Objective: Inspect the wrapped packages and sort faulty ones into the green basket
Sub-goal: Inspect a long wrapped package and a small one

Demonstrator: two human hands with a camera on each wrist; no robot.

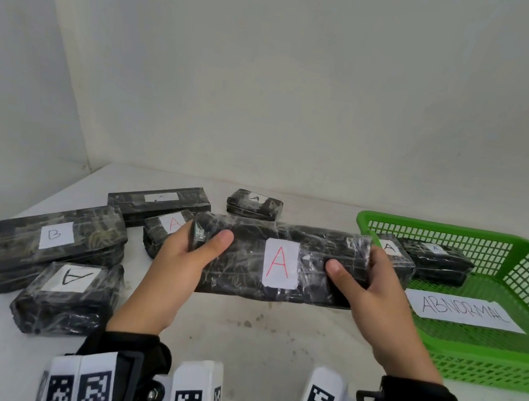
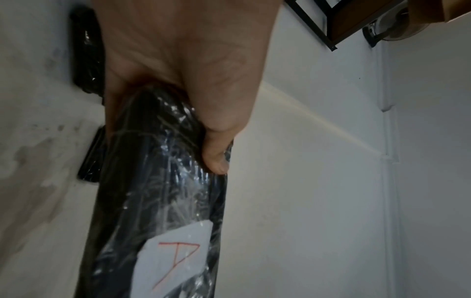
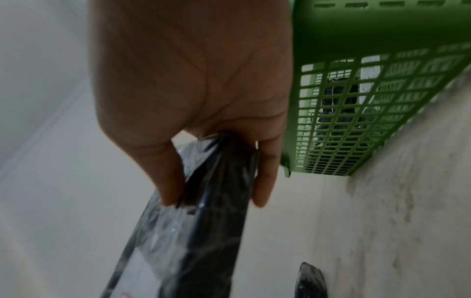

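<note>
A long black package [image 1: 246, 260] wrapped in clear film, with a white label bearing a red A, is held level above the table between both hands. My left hand [image 1: 191, 246] grips its left end, thumb on the front face. My right hand [image 1: 360, 278] grips the right end the same way. The left wrist view shows the package [image 2: 158, 201] running away from my left hand [image 2: 198, 131], and the right wrist view shows the package [image 3: 203, 211] pinched by my right hand [image 3: 216, 161]. The green basket [image 1: 485, 370] stands at the right; two wrapped packages [image 1: 437, 262] lie at its far end.
Several more wrapped black packages lie on the left of the white table: one labelled B [image 1: 52, 239], one with an upside-down A [image 1: 67, 297], a red A one [image 1: 165, 229], a long one [image 1: 158, 204] and a small one [image 1: 254, 204]. A paper reading ABNORMAL [image 1: 464, 310] lies in the basket.
</note>
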